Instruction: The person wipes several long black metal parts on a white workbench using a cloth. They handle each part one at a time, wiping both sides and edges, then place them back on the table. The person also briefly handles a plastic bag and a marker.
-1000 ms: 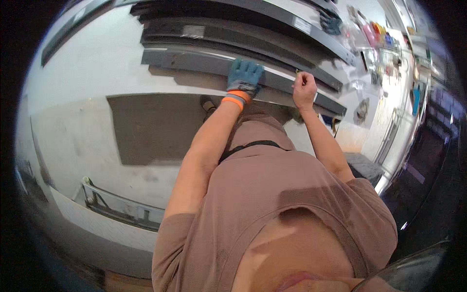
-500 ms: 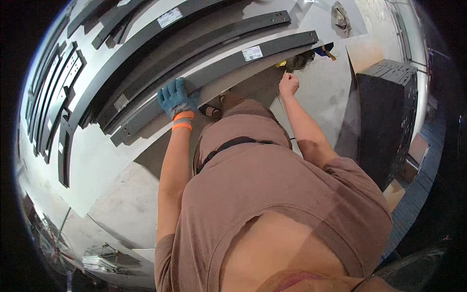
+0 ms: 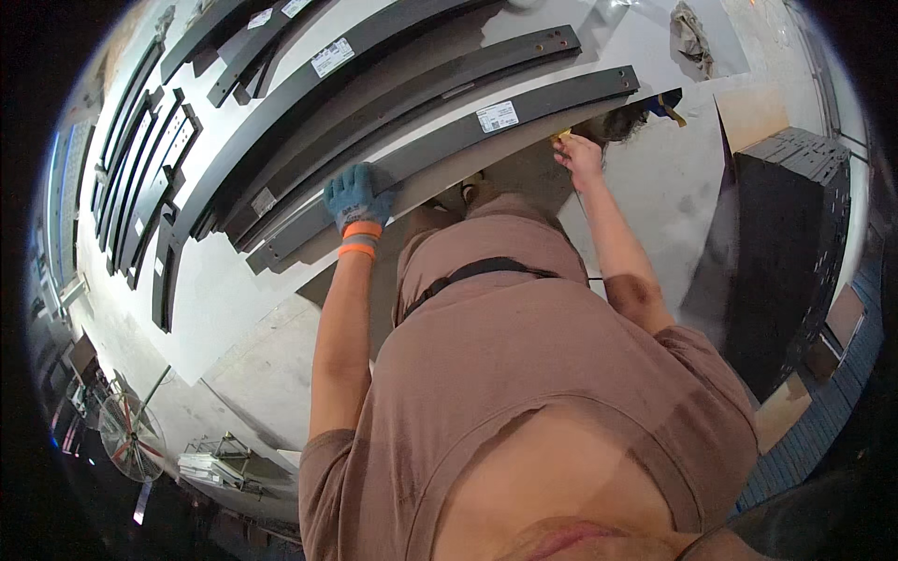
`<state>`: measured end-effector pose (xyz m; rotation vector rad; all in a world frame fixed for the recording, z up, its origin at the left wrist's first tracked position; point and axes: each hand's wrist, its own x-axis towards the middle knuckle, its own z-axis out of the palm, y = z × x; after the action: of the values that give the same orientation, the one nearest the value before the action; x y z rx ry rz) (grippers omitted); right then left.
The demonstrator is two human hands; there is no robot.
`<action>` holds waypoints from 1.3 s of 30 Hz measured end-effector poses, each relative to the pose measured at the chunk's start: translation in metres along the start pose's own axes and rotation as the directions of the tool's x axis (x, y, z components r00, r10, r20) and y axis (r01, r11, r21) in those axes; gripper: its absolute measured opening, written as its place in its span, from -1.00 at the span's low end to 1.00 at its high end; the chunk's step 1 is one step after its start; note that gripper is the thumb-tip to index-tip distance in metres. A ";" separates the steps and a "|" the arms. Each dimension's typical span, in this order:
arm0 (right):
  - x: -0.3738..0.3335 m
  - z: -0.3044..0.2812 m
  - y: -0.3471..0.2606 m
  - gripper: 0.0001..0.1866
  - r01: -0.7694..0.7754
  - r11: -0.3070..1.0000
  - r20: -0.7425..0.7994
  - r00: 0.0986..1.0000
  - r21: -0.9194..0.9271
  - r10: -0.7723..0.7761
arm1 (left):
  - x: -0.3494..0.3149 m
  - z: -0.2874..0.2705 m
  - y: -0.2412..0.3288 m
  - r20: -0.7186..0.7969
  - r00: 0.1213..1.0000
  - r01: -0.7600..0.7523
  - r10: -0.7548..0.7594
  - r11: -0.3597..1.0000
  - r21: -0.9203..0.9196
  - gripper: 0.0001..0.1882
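Steadying the nearest long dark metal beam (image 3: 440, 154) with both hands, where it lies on the white worktop (image 3: 224, 290).

It seems best to press evenly at both places, so the beam does not slide against the parallel beams (image 3: 374, 79) beside it. The left hand (image 3: 355, 198), in a blue glove, lies flat on the beam's near edge with fingers (image 3: 348, 183) spread and holding nothing. The bare right hand (image 3: 580, 157) touches the underside edge further along, fingers curled narrow near something small and yellow (image 3: 561, 136); whether it grips that, I cannot tell.
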<state>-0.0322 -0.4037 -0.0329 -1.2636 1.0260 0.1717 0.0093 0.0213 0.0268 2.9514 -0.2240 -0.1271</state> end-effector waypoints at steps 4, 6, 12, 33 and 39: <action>0.003 -0.033 -0.034 -0.73 -0.116 0.827 0.023 0.988 -0.551 0.153 | 0.018 -0.016 -0.013 0.163 0.981 -0.098 0.105 0.994 -0.053 -0.35; -0.008 -0.023 -0.053 -0.64 0.073 0.508 0.027 0.995 -0.859 -0.099 | 0.029 -0.029 -0.017 0.311 0.950 -0.026 0.038 0.999 -0.042 -0.32; -0.060 0.030 -0.091 -0.69 0.523 0.445 0.118 0.734 -0.727 -0.669 | 0.052 -0.065 -0.045 0.246 0.969 -0.025 0.019 0.999 0.021 -0.34; -0.043 0.121 -0.057 -0.27 0.794 -0.414 0.885 0.320 -0.445 -0.338 | 0.078 -0.032 -0.143 0.177 0.984 0.009 -0.019 0.998 0.055 -0.30; -0.041 0.119 -0.070 -0.34 0.829 -0.430 0.929 0.270 -0.357 -0.252 | 0.059 -0.058 -0.126 -0.035 0.991 -0.132 0.129 0.984 -0.119 -0.32</action>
<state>0.0523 -0.3114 0.0393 -2.7584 -0.8729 0.2127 0.0905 0.1441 0.0563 2.8061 -0.3911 -0.0799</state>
